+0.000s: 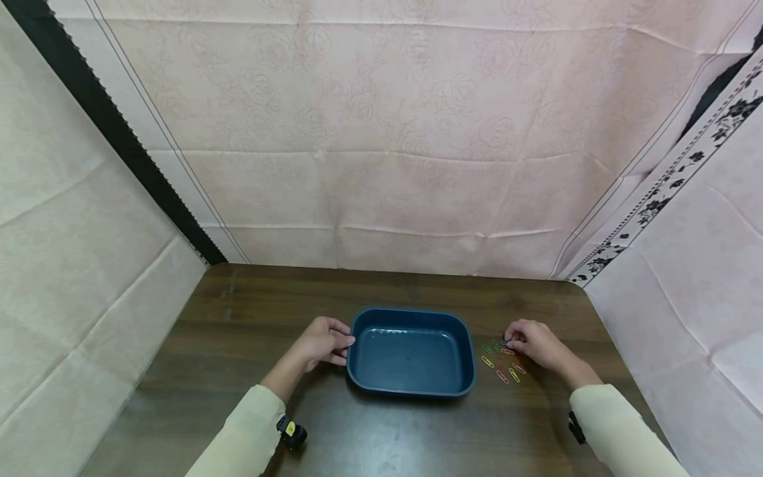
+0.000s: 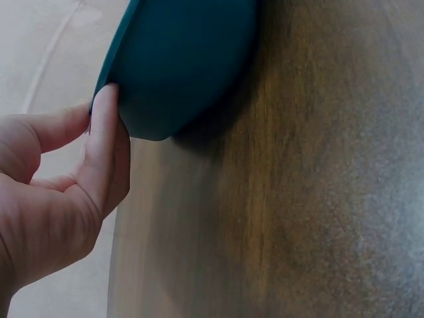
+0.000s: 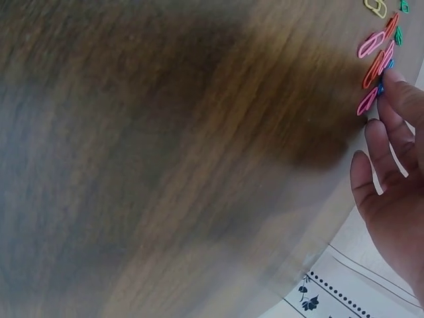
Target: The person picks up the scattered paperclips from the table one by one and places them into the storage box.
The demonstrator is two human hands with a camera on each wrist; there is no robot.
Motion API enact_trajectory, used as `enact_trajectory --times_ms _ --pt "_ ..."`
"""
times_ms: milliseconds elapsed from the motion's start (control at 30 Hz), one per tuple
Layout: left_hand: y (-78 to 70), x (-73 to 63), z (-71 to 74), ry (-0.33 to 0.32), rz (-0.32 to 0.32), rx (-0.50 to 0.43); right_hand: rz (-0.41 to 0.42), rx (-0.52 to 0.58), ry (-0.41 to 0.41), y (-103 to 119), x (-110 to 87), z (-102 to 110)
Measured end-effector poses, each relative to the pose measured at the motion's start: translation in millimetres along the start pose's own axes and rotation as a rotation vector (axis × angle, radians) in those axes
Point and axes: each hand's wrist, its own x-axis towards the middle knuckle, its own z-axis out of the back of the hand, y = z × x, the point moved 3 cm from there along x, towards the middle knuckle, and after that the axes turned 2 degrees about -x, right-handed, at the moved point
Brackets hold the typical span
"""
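A dark blue rectangular plastic tray (image 1: 411, 391) sits on the wooden table. At its left end my left hand (image 1: 324, 341) pinches the rim between thumb and fingers; the left wrist view shows the tray's outer wall (image 2: 179, 66) beside these fingers. To the right of the tray, my right hand (image 1: 539, 344) pinches a blue paper clip (image 3: 381, 88) between thumb and index finger, low over the table. Around those fingertips lie loose paper clips: a pink one (image 3: 371, 44), an orange one (image 3: 373, 70), a yellow one (image 1: 487, 362), a green one (image 1: 487, 349) and several others.
The brown wooden table (image 1: 250, 371) has a rounded far edge. Pale patterned cloth (image 1: 381, 132) hangs behind it, with more cloth at the left and right sides. A black wrist camera (image 1: 292, 432) is strapped at the left sleeve.
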Motion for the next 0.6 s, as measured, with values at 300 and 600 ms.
enact_trajectory --times_ms 300,600 --pt "0.1 -0.5 0.1 0.0 -0.007 0.003 0.005 -0.007 0.02 4.8 0.1 2.0" --pt "0.8 0.4 -0.1 0.002 -0.01 -0.001 0.002 -0.005 0.05 6.6 1.2 4.2"
